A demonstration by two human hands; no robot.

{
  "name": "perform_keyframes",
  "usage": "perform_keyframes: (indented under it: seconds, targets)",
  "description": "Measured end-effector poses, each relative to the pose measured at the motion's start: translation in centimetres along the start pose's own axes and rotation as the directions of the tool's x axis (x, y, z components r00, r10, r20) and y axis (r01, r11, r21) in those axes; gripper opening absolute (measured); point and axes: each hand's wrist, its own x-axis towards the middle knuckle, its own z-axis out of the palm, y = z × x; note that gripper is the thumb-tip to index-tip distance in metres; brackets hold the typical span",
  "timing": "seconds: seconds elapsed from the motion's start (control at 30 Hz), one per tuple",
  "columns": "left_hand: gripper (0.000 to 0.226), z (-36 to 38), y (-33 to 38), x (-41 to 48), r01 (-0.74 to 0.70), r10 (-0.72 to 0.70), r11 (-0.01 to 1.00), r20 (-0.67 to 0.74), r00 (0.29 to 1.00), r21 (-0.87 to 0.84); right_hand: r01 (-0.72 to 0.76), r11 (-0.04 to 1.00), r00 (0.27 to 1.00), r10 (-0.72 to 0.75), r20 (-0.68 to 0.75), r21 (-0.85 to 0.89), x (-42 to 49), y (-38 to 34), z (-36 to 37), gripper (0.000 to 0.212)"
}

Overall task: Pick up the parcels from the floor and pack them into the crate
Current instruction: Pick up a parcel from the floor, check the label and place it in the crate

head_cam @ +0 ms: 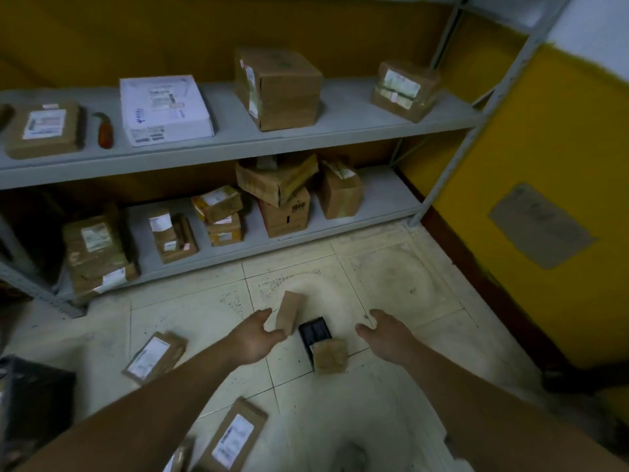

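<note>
One brown parcel [289,312], long axis upright.

Our left hand [257,338] reaches out over the floor [391,277], its fingers touching a small upright parcel [289,311]. Just right of that parcel lies a small open box [315,332], and a cube-shaped parcel [330,356] sits against its near side. Our right hand [384,333] hovers right of these, apart from them. A flat parcel [155,356] lies left of our left forearm; another flat parcel [235,434] lies nearer, between our forearms. At the far side stands a shelving unit [238,144] with parcels on both its shelves.
</note>
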Motion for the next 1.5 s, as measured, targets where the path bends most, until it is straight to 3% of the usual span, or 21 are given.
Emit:
perform_keyframes:
  seconds: [0.13, 0.37, 0.73, 0.87, 0.97, 1.03, 1.17, 1.5]
  targets:
    - [0.074, 4.0, 0.2, 5.7, 0.138, -0.139, 0.989, -0.005, 0.990, -0.045, 0.023, 0.999, 0.995, -0.021, 0.094, -0.026, 7.4, 4.1, -0.6, 0.068]
    - [0.072, 10.8, -2.0, 14.9, 0.236, -0.234, 0.968, 0.040, 0.971, -0.079, 0.009, 1.000, 0.988, -0.006, 0.153, -0.017, 16.8, 9.2, 2.7, 0.066]
    - [0.077, 26.0, -14.9, 37.2, 0.251, -0.244, 0.952, 0.063, 0.968, -0.174, -0.065, 0.997, 0.986, 0.060, 0.156, 0.031, 37.5, 18.6, 20.9, 0.065]
    - [0.064, 30.7, -18.3, 42.6, 0.259, -0.240, 0.937, 0.107, 0.965, -0.233, -0.121, 0.987, 0.979, 0.101, 0.175, 0.108, 42.8, 21.5, 26.7, 0.036]
    - [0.052, 33.0, -20.3, 45.1, 0.253, -0.210, 0.925, 0.174, 0.962, -0.282, -0.182, 0.954, 0.977, 0.149, 0.151, 0.240, 44.3, 22.1, 29.3, 0.057]
    - [0.046, 33.5, -20.8, 45.4, 0.258, -0.215, 0.910, 0.162, 0.963, -0.326, -0.173, 0.949, 0.984, 0.153, 0.094, 0.265, 44.2, 22.0, 29.9, 0.063]
    - [0.042, 31.4, -19.5, 42.3, 0.246, -0.220, 0.875, 0.110, 0.969, -0.418, -0.124, 0.947, 0.992, 0.126, 0.010, 0.296, 41.0, 20.0, 28.2, 0.055]
    - [0.031, 15.3, -7.7, 17.7, 0.138, -0.236, 0.763, -0.073, 0.969, -0.632, -0.005, 0.940, 1.000, 0.012, -0.016, 0.342, 18.8, 4.2, 12.9, 0.055]
